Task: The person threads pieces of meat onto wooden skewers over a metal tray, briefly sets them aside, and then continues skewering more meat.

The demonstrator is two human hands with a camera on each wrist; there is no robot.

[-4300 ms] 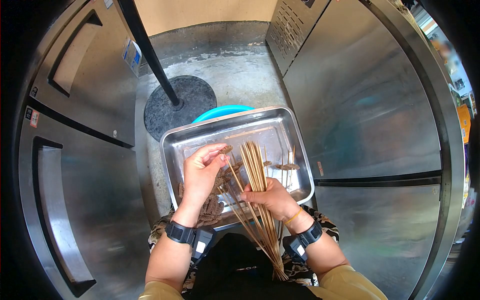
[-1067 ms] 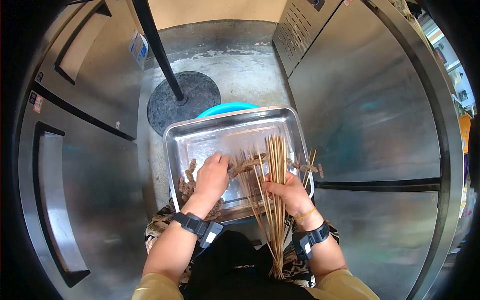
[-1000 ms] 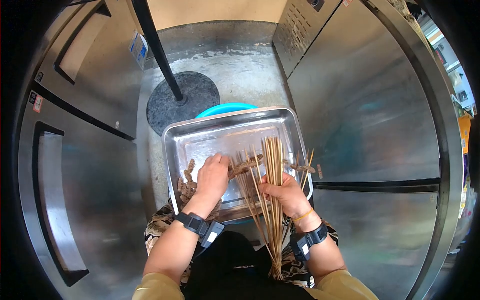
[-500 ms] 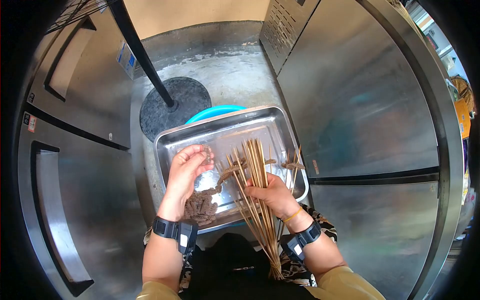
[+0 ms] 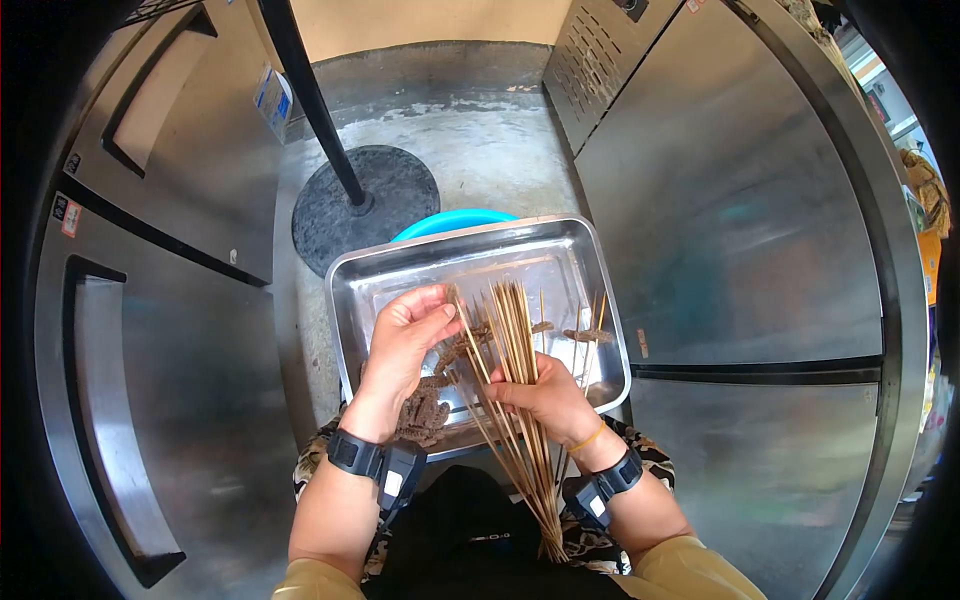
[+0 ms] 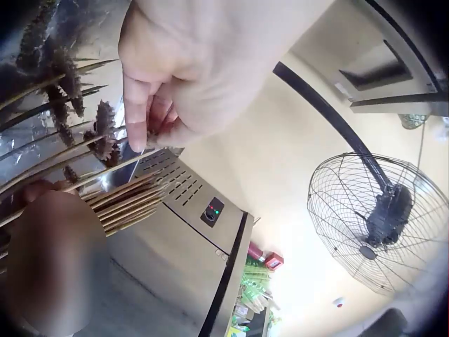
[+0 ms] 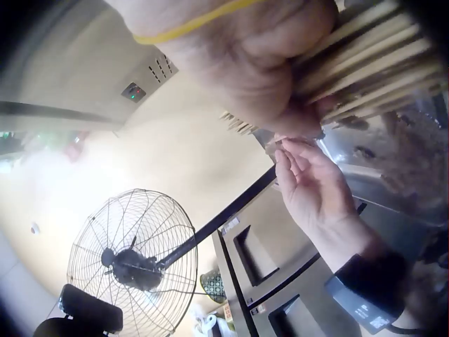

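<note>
Skewers (image 5: 515,345), a fat bunch of them, are hanging over a steel tray (image 5: 480,245), tips pointing roughly at 12 (12 being away from the person) and butt ends poking past the near rim between 5 and 6. Right hand (image 5: 548,400) is wrapped around the bunch about halfway up, thumb across it. Left hand (image 5: 400,350), off at 9 o'clock from the bunch, has thumb and fingers pinching a small brown piece (image 5: 453,294) right at the tip of one skewer.

More brown bits are already threaded on, some at 9 o'clock from the bunch and one (image 5: 588,336) on skewers over at 3. A loose brown pile (image 5: 422,415) sits in the tray around 7.

Further out, something bright blue (image 5: 455,222) peeks past the far rim at 12, and a round black base (image 5: 365,205) with a pole stands on the floor at 11. Big steel cabinets at 9 (image 5: 190,370) and 3 (image 5: 740,200). Left wrist cam also catches a wire-caged fan (image 6: 388,210).
</note>
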